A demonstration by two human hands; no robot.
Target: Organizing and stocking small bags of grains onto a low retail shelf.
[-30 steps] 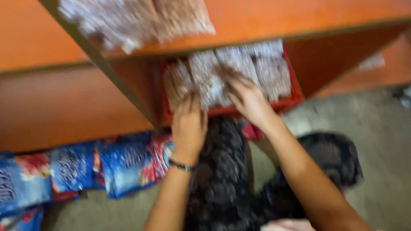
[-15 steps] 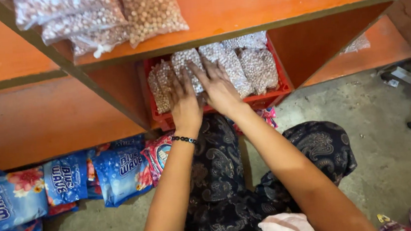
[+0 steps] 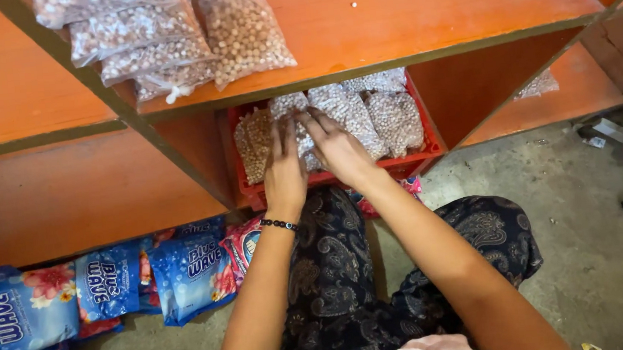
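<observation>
Left hand point(image 3: 284, 171) and right hand point(image 3: 339, 149) side by side, fingers spread flat on clear bags of nuts point(image 3: 351, 116) in a red crate point(image 3: 428, 151) under the lower shelf; grip possibly hidden beneath palms. More clear bags point(image 3: 167, 38) stacked on the orange shelf point(image 3: 424, 10) above. Blue flowered pouches point(image 3: 112, 283) lined along the floor, left, within reach.

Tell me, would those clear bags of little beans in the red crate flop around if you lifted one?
Probably floppy: the clear bags in the red crate look like thin plastic sagging over loose round pieces. Likely heavy for their size, being packed full. Perhaps slippery too, as the plastic shines. Both the left hand and right hand press on them.
</observation>
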